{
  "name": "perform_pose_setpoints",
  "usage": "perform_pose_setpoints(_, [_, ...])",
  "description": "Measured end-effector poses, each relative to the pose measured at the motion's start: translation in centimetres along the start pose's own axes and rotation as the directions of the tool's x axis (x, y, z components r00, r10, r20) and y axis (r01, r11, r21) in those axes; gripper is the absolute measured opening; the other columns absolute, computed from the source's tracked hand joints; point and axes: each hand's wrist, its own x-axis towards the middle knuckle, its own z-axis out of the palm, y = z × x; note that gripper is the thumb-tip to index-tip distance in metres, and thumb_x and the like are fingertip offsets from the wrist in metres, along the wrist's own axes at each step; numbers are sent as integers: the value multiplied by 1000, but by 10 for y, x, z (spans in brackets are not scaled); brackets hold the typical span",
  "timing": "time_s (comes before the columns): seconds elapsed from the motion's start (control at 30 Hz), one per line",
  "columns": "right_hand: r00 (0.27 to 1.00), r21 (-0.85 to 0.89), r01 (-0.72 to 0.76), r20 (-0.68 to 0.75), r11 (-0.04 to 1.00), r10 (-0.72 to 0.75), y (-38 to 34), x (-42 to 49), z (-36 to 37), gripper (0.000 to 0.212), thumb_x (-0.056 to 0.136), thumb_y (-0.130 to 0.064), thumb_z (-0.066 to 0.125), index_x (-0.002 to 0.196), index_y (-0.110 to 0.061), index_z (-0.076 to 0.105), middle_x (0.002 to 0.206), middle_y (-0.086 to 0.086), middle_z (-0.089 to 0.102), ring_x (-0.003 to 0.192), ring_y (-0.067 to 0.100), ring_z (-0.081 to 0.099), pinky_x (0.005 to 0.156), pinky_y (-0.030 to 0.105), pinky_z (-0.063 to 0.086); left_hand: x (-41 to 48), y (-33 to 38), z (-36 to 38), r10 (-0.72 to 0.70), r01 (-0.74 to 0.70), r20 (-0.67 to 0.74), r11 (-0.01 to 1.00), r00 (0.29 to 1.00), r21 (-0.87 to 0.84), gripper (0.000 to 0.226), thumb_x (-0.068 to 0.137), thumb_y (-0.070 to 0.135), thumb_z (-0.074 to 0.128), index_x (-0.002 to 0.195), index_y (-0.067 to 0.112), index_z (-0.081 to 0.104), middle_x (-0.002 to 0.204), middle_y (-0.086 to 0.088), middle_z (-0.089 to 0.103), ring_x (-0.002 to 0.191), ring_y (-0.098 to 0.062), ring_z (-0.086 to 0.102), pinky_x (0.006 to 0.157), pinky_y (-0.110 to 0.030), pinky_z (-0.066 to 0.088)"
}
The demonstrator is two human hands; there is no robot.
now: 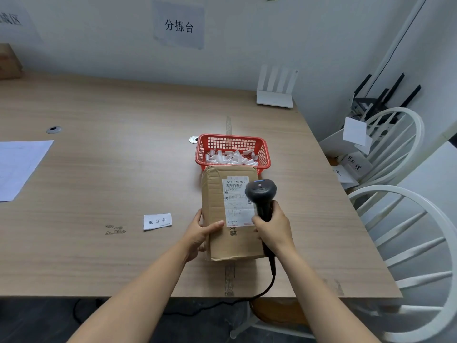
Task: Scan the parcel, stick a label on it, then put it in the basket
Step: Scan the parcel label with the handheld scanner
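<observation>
A brown cardboard parcel (217, 206) lies on the wooden table (111, 169), with a white shipping label (236, 201) on its top face. My left hand (200, 233) grips the parcel's near left edge, thumb on top. My right hand (274, 229) holds a black corded barcode scanner (261, 191), its head hovering over the right side of the shipping label. A small white label with printed characters (157, 221) lies on the table left of the parcel. Just beyond the parcel stands a red plastic basket (232, 142) containing several white pieces.
White paper sheets (19, 164) lie at the table's left edge. A white router (275, 87) stands at the back right corner. Two white chairs (408, 219) stand right of the table, one holding papers. The scanner cable (269, 283) drops over the table's front edge.
</observation>
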Motion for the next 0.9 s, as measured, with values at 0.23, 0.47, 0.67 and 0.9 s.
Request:
perform_pose_setpoints(0.23, [991, 204, -17, 132, 979, -11, -25, -25, -1, 13, 78, -3, 53, 81, -16, 52, 72, 4, 57, 52, 22, 57, 47, 29, 47, -1, 3, 3, 39, -39, -1, 999, 999, -1, 85, 45, 47, 78, 122, 43, 43, 105, 4, 69, 96, -18, 64, 92, -53, 47])
perform_pose_setpoints(0.47, [987, 196, -54, 157, 979, 23, -29, -28, 4, 33, 61, -20, 50, 89, -3, 54, 70, 9, 56, 50, 25, 58, 43, 28, 46, -2, 7, 3, 52, -52, 5, 999, 999, -6, 84, 45, 47, 78, 121, 45, 43, 107, 2, 68, 99, -20, 63, 89, -52, 46])
perform_pose_setpoints(0.67, [990, 197, -31, 141, 980, 2, -29, -27, 2, 30, 61, -20, 50, 86, -4, 55, 65, 8, 57, 49, 24, 58, 44, 29, 48, 0, 7, 1, 58, -58, 3, 998, 998, 8, 84, 44, 48, 78, 121, 45, 43, 107, 0, 67, 98, -19, 62, 93, -54, 45])
perform_pose_setpoints(0.9, [991, 229, -35, 135, 973, 3, -27, -24, -2, 9, 70, -11, 53, 79, -16, 52, 74, 6, 58, 49, 21, 57, 42, 27, 46, 7, 1, -2, 5, -5, -14, 1000, 1000, 31, 71, 60, 43, 76, 124, 41, 43, 112, 6, 66, 97, -17, 63, 85, -45, 49])
